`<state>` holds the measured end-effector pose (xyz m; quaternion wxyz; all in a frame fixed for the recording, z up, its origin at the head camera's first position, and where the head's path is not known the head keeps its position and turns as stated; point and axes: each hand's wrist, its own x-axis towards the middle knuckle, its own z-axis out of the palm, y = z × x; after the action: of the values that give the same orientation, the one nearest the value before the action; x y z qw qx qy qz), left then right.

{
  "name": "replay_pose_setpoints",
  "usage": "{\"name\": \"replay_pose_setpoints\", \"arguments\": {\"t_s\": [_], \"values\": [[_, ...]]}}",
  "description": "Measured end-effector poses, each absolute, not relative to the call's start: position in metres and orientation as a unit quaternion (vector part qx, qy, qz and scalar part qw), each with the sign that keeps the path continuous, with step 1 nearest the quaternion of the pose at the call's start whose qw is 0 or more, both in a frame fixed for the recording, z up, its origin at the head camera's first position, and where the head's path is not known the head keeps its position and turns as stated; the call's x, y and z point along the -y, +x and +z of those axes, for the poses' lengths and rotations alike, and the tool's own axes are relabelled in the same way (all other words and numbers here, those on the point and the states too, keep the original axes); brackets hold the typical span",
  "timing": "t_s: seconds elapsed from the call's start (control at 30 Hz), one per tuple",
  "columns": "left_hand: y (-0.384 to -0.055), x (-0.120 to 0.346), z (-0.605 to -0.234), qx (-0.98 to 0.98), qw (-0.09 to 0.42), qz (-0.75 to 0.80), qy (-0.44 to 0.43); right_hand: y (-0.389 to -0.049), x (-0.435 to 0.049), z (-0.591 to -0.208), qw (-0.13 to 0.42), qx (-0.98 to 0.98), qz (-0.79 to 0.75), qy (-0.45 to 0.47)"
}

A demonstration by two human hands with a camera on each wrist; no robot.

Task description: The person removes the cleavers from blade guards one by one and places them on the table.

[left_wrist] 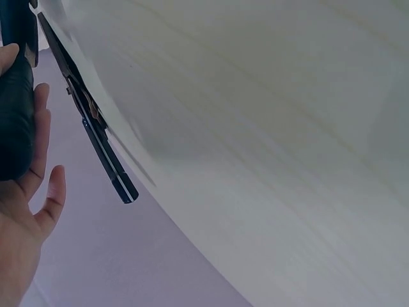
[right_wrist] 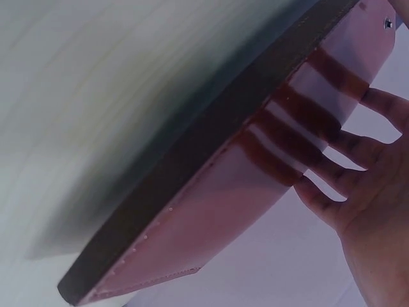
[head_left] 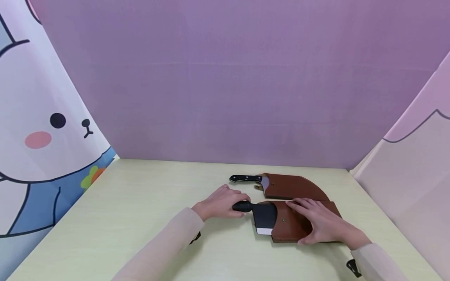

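Note:
My left hand [head_left: 221, 203] grips the black handle of a cleaver [head_left: 265, 215], whose dark blade with a pale edge is partly inside a brown leather sheath [head_left: 289, 230]. That handle [left_wrist: 16, 128] also shows along the left edge of the left wrist view. Over the sheath, my right hand [head_left: 321, 221] lies spread, its thumb by the near edge. Seen from the right wrist, its straight fingers [right_wrist: 354, 150] touch the sheath's smooth face. The rest of the blade is hidden in the leather.
Just behind lies a second knife [head_left: 246, 178] with a black riveted handle, its blade in a curved brown sheath [head_left: 291, 186]. A black handle end [head_left: 353, 268] shows by the right sleeve, and a small dark object [head_left: 195, 237] by the left. A purple wall [head_left: 232, 97] backs the pale table [head_left: 140, 203].

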<state>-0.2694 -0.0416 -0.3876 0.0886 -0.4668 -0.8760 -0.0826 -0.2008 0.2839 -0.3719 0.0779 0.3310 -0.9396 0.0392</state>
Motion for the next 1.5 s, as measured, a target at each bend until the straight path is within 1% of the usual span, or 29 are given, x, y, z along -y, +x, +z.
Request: {"name": "replay_pose_setpoints", "arguments": {"t_s": [0.27, 0.63, 1.2, 1.5], "values": [[-0.269, 0.043, -0.388, 0.876, 0.087, -0.082, -0.467, -0.201, -0.286, -0.372, 0.078, 0.939, 0.043, 0.332], [-0.269, 0.046, -0.388, 0.875, 0.092, -0.076, -0.47, -0.201, -0.291, -0.376, 0.094, 0.938, 0.04, 0.332], [-0.272, 0.053, -0.388, 0.873, 0.091, -0.077, -0.473, -0.199, -0.293, -0.373, 0.076, 0.945, 0.039, 0.315], [-0.271, 0.057, -0.384, 0.875, 0.084, -0.084, -0.469, -0.199, -0.295, -0.374, 0.087, 0.943, 0.039, 0.319]]}}
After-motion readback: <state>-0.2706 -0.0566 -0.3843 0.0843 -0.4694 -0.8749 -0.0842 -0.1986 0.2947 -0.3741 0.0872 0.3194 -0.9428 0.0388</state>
